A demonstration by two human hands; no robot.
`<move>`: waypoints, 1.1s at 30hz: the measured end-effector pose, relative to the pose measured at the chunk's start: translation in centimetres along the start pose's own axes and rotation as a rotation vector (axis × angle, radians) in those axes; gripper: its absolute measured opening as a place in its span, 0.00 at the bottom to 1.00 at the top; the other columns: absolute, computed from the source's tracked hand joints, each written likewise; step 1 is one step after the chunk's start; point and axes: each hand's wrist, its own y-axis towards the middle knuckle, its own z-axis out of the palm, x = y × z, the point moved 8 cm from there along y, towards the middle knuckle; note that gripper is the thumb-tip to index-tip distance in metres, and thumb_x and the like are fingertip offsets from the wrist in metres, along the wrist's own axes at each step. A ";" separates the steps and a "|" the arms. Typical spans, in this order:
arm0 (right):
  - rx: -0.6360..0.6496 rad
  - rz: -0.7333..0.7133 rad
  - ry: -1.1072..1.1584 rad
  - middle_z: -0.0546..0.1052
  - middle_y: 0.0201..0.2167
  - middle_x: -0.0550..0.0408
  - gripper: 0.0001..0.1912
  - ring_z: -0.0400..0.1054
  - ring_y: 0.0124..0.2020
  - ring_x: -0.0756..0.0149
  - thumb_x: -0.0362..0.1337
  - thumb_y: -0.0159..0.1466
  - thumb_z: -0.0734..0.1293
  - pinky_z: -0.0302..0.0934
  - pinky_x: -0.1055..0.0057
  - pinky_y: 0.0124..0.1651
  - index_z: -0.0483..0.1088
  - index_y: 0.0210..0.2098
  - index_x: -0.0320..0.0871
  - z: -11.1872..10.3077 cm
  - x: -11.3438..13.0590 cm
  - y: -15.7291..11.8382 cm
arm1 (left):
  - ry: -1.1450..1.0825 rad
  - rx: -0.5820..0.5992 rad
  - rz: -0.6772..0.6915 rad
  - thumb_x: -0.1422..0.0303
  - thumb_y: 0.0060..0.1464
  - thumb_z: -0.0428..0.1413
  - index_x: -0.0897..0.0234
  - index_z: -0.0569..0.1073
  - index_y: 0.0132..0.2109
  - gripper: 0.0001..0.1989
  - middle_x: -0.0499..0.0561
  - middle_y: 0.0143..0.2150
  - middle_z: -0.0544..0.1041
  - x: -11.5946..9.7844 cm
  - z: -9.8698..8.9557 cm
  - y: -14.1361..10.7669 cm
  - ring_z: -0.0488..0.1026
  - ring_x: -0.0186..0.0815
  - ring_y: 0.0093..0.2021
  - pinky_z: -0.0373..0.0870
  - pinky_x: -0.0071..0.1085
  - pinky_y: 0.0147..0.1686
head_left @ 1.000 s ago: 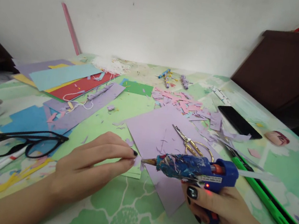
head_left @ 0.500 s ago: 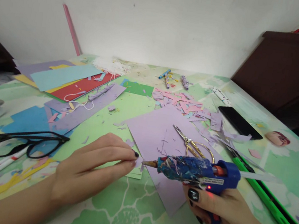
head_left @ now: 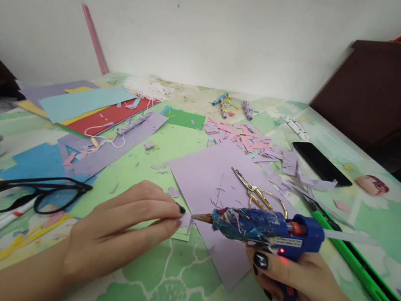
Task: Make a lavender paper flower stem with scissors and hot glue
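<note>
My right hand is wrapped round the handle of a blue hot glue gun, whose red light glows and whose clear glue stick juts out behind. Its metal nozzle points left and meets a small purple paper piece. My left hand pinches that piece between thumb and fingertips. Below and beyond the gun lies a purple paper sheet, with gold-handled scissors on it. Light green paper spreads under and beyond my left hand.
Black glasses and coloured sheets lie to the left. Pink and purple scraps are heaped beyond the purple sheet. At the right are a black phone and a green cutter. White string is piled at the back.
Slightly more of the small purple paper piece shows between my left fingertips and the nozzle. Both hands keep nearly the same place, and the view has shifted very little.
</note>
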 end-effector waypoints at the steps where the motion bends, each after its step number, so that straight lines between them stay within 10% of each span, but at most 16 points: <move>1: -0.002 0.006 -0.003 0.62 0.16 0.62 0.20 0.53 0.14 0.79 0.50 0.49 0.71 0.50 0.81 0.16 0.68 0.30 0.40 0.0 0.0 0.0 | 0.010 -0.008 0.008 0.81 0.54 0.52 0.62 0.74 0.37 0.11 0.50 0.36 0.79 0.0 -0.1 0.0 0.74 0.35 0.39 0.73 0.28 0.40; 33: 0.042 -0.041 -0.036 0.60 0.14 0.62 0.20 0.52 0.14 0.79 0.49 0.51 0.70 0.47 0.78 0.17 0.64 0.22 0.39 0.7 0.5 -0.4 | 0.130 -0.082 0.136 0.85 0.49 0.54 0.67 0.73 0.36 0.11 0.54 0.34 0.78 -0.8 -0.1 0.2 0.75 0.35 0.36 0.75 0.30 0.37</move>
